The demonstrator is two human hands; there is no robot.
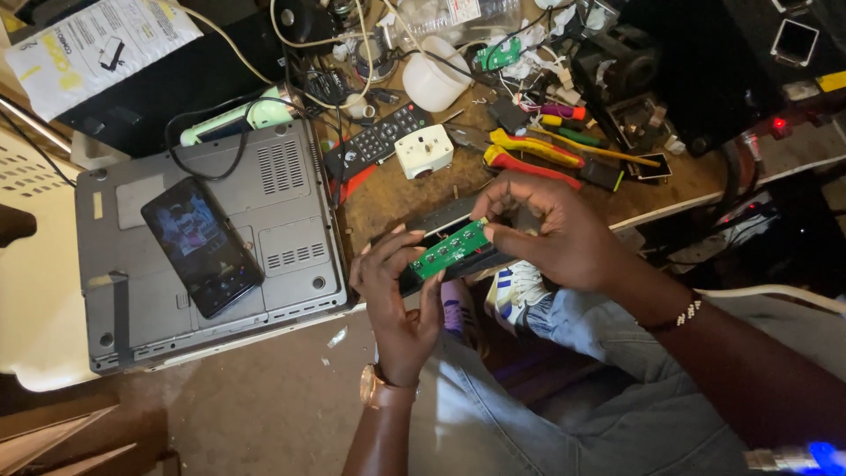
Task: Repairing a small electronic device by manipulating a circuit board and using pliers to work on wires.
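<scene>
Two hands — left hand (397, 295), right hand (546, 229) — on one green circuit board (451, 248).

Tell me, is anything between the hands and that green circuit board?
Nothing visible. The left hand and right hand both touch the green circuit board directly, fingertips at its two ends, as it lies on the long black casing held under it.
</scene>
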